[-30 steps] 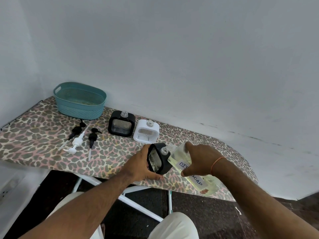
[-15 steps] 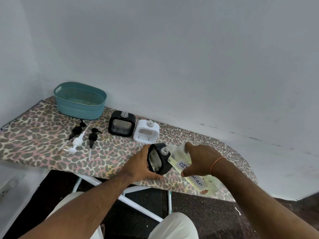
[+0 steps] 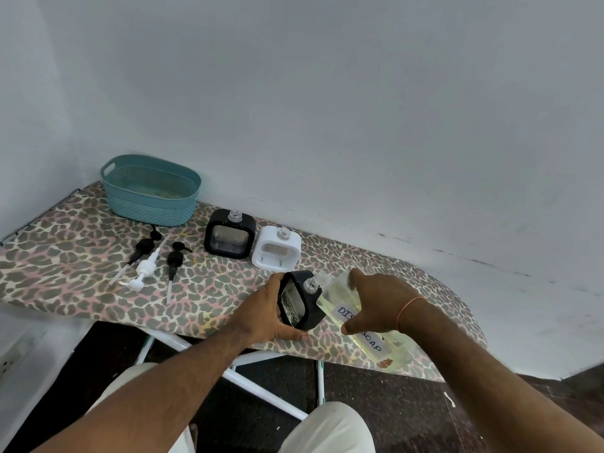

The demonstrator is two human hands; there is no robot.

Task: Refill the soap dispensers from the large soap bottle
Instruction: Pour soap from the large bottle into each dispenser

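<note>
Sitting at the leopard-print ironing board (image 3: 65, 243), we see a teal basket (image 3: 150, 191), three loose pumps (image 3: 145, 263), then a black dispenser (image 3: 229, 233) and a white dispenser (image 3: 276, 247) standing open-necked. Our left hand (image 3: 264, 313) curls its fingers (image 3: 291, 335) around a tilted black dispenser (image 3: 299, 300) near the front edge. Our right hand (image 3: 379, 305) grips the large soap bottle (image 3: 366, 335), tipped with its mouth just beside that dispenser's neck.

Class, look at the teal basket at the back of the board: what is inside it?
Through the open top of the basket only its pale, mottled floor shows, with no distinct object on it. The near wall hides the front strip of the floor, so something low there cannot be ruled out.
</note>
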